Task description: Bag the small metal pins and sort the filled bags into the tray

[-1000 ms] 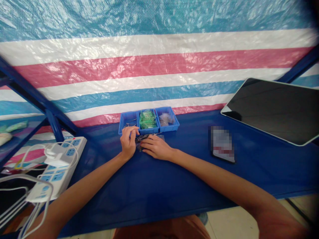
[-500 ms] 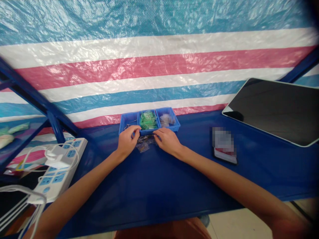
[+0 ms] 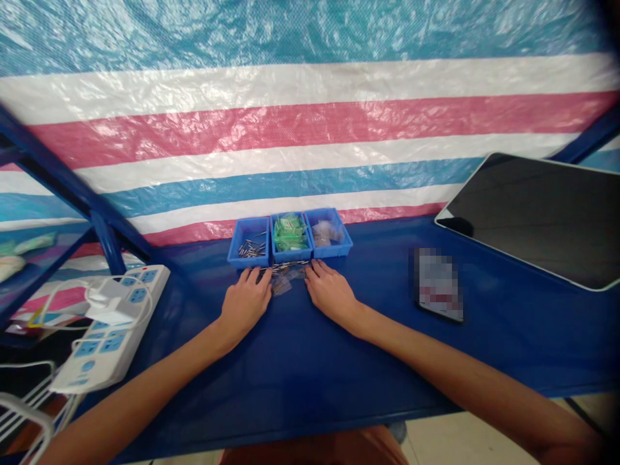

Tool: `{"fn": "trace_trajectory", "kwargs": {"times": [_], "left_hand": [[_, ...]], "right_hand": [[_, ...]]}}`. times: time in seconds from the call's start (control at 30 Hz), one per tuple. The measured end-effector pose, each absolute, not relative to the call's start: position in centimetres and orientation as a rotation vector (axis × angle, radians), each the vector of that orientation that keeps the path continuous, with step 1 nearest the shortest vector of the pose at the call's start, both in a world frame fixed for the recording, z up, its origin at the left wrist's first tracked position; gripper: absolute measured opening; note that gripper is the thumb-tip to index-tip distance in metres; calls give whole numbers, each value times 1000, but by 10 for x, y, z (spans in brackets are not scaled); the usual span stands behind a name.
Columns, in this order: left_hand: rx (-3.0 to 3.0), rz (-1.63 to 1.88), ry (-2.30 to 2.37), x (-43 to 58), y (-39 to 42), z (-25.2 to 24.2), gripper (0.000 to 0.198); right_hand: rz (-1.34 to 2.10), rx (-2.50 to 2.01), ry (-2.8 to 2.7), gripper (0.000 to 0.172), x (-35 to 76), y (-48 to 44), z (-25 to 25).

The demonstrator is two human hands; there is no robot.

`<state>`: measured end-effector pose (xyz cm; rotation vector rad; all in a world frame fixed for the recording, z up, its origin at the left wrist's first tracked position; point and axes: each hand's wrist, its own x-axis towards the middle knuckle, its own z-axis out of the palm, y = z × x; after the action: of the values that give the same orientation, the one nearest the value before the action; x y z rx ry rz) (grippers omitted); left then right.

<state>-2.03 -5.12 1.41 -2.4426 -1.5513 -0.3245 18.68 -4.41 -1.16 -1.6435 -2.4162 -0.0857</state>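
Observation:
My left hand [image 3: 246, 298] lies palm down on the blue table, its fingers stretched out just in front of the left blue bin [image 3: 234, 258]. Opposite it, my right hand [image 3: 333, 292] rests with fingers extended below the right blue bin [image 3: 346, 247]. Between the fingertips lie several thin metal pins [image 3: 289, 265] and small clear plastic bags [image 3: 281, 285]. More metal pins [image 3: 252, 248] are inside the left bin. Green packets [image 3: 289, 232] fill the middle bin, and clear bags [image 3: 325, 232] sit in the right one. Neither hand visibly grips anything.
On the left stands a white power strip [image 3: 113, 352] with a plugged-in charger and cables. A phone [image 3: 438, 284] lies to the right, and a dark-screened flat panel [image 3: 542, 219] is behind it. A striped plastic sheet [image 3: 310, 123] hangs along the back.
My left hand has come off the left bin's front edge to the table, its fingers going from pinched to spread. My right fingers have flattened out. The left bin's pins now show.

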Motion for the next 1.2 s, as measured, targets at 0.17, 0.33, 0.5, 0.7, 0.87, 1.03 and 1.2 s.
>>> {"fn": "trace_trajectory", "kwargs": {"times": [0.17,0.33,0.5,0.7,0.87,1.03,1.2], "left_hand": [[-2511,-255,-1518,-20,-44,11,32],[-2554,-241,-1476,-15,-42,10,32],[-2592,-391,-1449,-16,-39,11,27],[-2478,-511,-1506,-29,-24,17,22],[-2515,-567,-1487,-32,-13,11,20],[-2590,-467,-1450,-32,-9,4,21],[-2662,-391,-1408,-30,-8,4,27]], "right_hand": [[-100,-1607,-2461,41,183,-45,-11],[-91,-1567,-2510,45,178,-45,-7],[8,-1571,-2495,38,181,-42,-1],[-14,-1605,-2423,31,189,-40,9],[-62,-1738,-2447,28,186,-32,14],[-46,-1792,-2456,28,179,-29,15],[-25,-1720,-2393,32,172,-32,16]]}}
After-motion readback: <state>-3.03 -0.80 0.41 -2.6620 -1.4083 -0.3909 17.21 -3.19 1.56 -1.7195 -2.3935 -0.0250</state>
